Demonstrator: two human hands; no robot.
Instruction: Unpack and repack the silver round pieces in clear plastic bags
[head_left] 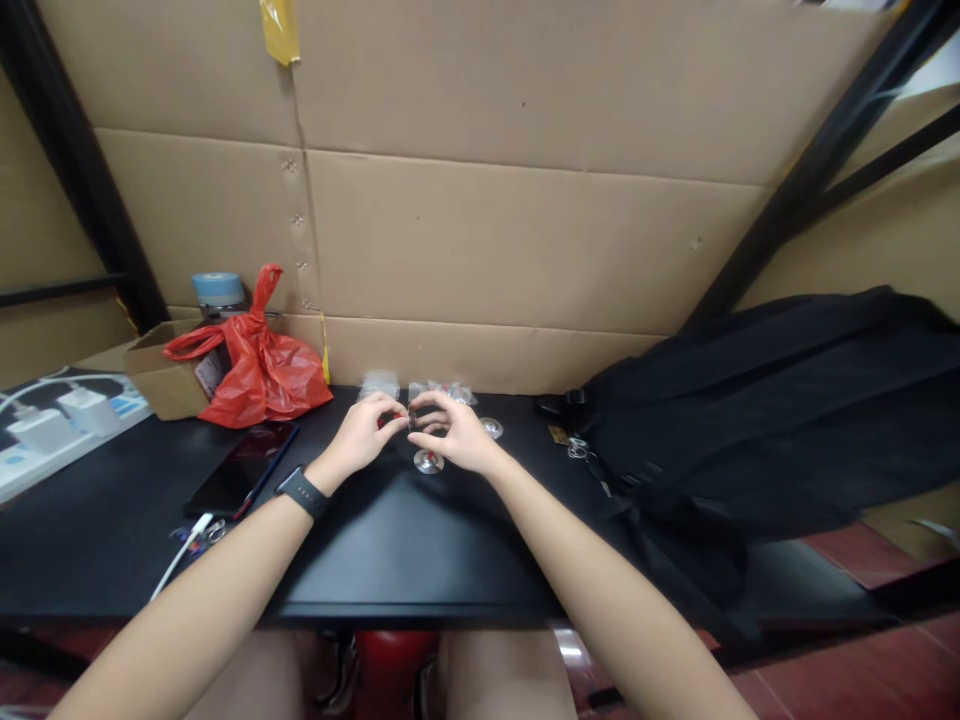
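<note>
My left hand (367, 430) and my right hand (452, 430) meet above the black table. The left thumb and finger pinch something small and red, largely hidden by the fingers. The right thumb and fingers grip a small metal disc (411, 418), seen edge-on between the two hands. Just below them a shiny metal disc (429, 461) with a red bit at its middle lies on the table. Another shiny disc (492, 428) rests beyond the right hand. Clear plastic packets (450, 392) lie behind the hands, some with red inside.
To the left are a phone (244, 468) on a white cable, a red plastic bag (262, 365), a cardboard box (176, 365) and a white power strip (67, 435). A black backpack (780, 400) takes up the right side. Behind stands a cardboard wall (480, 240).
</note>
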